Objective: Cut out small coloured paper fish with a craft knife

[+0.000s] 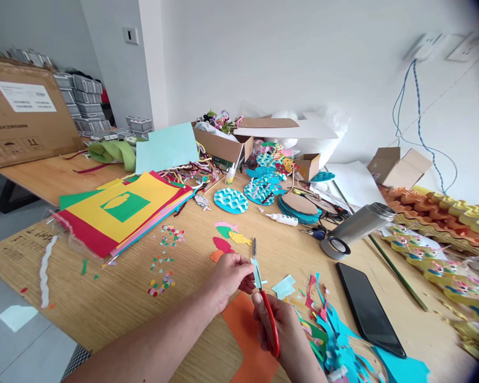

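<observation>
Near the middle of the table my left hand [233, 274] pinches a small strip of light blue paper [256, 270]. My right hand [277, 324] is closed round the red handles of a pair of scissors [272, 327], whose blades point away from me beside the strip. Just beyond my left hand lie paper fish in pink, green, yellow [239, 238], red and orange. Under my hands is a sheet of orange paper [247, 330]. A light blue paper scrap [284, 286] lies right of the scissors.
Colored paper sheets [143, 210] are stacked at the left, with small paper confetti [163, 282] beside them. Blue scraps [337, 335], a black phone [369, 308] and a steel flask [361, 226] are at the right. White glue bottles [283, 219] and wavy blue discs [230, 200] lie farther back.
</observation>
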`<act>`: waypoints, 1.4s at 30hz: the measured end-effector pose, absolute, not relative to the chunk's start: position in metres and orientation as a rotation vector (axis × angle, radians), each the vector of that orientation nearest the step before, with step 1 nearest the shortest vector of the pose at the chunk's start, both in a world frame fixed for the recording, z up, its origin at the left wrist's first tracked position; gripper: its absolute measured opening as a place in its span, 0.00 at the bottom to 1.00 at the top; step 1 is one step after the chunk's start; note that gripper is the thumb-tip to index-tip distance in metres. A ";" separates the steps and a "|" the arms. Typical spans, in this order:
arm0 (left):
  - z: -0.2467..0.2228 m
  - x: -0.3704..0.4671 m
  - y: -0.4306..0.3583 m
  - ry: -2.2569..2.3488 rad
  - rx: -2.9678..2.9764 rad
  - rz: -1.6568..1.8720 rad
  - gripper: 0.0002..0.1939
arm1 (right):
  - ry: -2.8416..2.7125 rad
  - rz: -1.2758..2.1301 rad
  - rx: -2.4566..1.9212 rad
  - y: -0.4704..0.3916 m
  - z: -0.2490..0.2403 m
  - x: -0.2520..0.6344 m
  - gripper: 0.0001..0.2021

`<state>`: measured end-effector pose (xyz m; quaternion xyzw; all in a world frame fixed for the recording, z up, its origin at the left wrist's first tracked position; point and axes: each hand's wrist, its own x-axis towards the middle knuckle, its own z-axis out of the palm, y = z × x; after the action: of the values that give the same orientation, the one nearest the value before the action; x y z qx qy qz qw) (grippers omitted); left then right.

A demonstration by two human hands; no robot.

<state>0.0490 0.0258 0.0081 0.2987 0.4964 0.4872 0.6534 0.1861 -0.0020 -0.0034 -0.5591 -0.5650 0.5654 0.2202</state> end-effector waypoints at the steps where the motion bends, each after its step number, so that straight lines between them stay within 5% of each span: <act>1: 0.008 0.049 0.026 1.122 0.678 1.109 0.11 | -1.572 1.558 -1.548 -0.002 -0.003 0.186 0.34; 42: 0.005 0.050 0.025 1.129 0.725 1.070 0.11 | -1.608 1.570 -1.577 -0.001 -0.001 0.186 0.33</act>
<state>0.0496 0.0245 0.0049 0.3195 0.4977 0.4717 0.6540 0.1864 -0.0007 -0.0014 -0.5631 -0.5742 0.5607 0.1971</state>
